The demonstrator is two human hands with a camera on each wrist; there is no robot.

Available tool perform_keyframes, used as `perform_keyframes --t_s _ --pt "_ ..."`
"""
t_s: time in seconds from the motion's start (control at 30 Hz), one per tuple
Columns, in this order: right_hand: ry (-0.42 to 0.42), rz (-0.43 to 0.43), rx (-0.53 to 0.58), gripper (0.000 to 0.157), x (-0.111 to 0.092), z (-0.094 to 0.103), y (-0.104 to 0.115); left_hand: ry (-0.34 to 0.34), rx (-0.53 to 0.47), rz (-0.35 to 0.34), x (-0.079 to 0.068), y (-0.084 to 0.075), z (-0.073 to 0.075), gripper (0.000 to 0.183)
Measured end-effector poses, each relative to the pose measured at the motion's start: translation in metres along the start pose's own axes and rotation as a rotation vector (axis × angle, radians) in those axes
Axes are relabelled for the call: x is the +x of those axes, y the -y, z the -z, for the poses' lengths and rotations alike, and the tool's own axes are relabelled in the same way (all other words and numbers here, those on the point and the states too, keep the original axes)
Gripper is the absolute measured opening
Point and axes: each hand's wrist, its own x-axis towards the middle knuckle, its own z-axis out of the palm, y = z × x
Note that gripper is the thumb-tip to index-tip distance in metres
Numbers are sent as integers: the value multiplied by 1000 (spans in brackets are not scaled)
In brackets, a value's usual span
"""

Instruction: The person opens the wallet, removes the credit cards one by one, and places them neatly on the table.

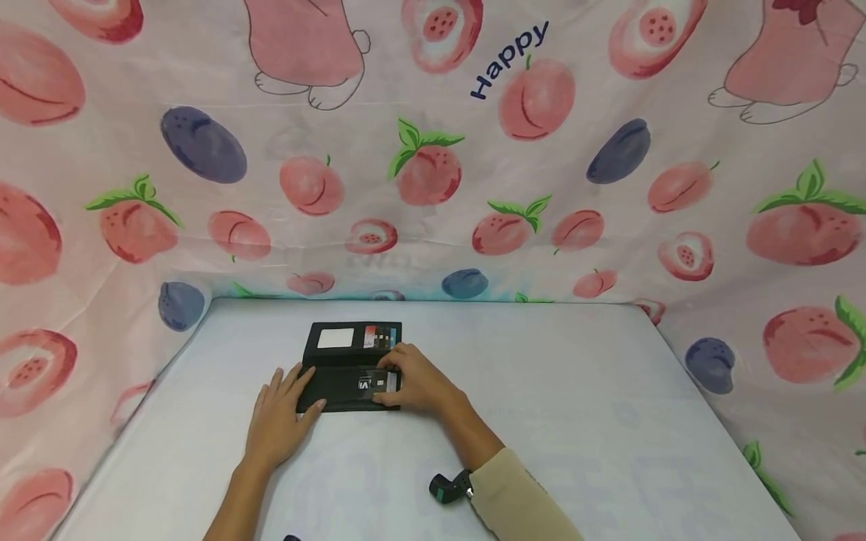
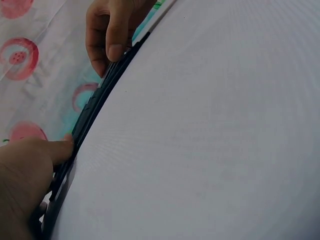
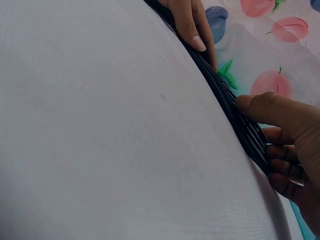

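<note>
A black wallet (image 1: 331, 391) lies unfolded on the white table, seen edge-on in both wrist views. Its upper half shows a white panel (image 1: 336, 338) and a few colourful cards (image 1: 380, 336). A dark bank card (image 1: 365, 384) with a light logo lies over the right part of the lower half. My right hand (image 1: 421, 379) pinches that card between thumb and fingers near its right end. At the wallet's left edge, my left hand (image 1: 279, 421) rests with spread fingers, its thumb (image 2: 61, 150) touching the near side.
The white table (image 1: 575, 421) extends around the wallet. A fruit-print cloth (image 1: 379, 165) hangs behind it and along both sides. A small black device (image 1: 449, 487) is at the right sleeve, and a dark object (image 1: 292, 538) peeks in at the bottom edge.
</note>
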Motion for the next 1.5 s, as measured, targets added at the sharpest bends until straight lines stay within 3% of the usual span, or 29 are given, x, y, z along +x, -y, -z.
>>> perform_keyframes --t_s 0.17,0.43,0.6,0.67,0.9,1.33,1.5 --pt "8 6 4 50 -1 -1 -2 -3 -39 -24 0 -2 2 51" --pt "-3 10 22 50 -3 -2 -3 114 -103 -4 15 -2 14 52" --pt "6 12 56 50 -3 -2 -4 149 -174 -28 20 8 16 70" --pt "5 12 53 50 -3 -2 -4 150 -179 -41 21 11 15 76" --pt "-5 1 36 49 -2 1 -4 132 -160 -52 25 16 13 72" --pt "14 -7 65 50 0 6 -4 141 -154 -39 24 12 16 76" --pt "11 18 33 51 0 3 -3 147 -166 -23 22 13 16 59"
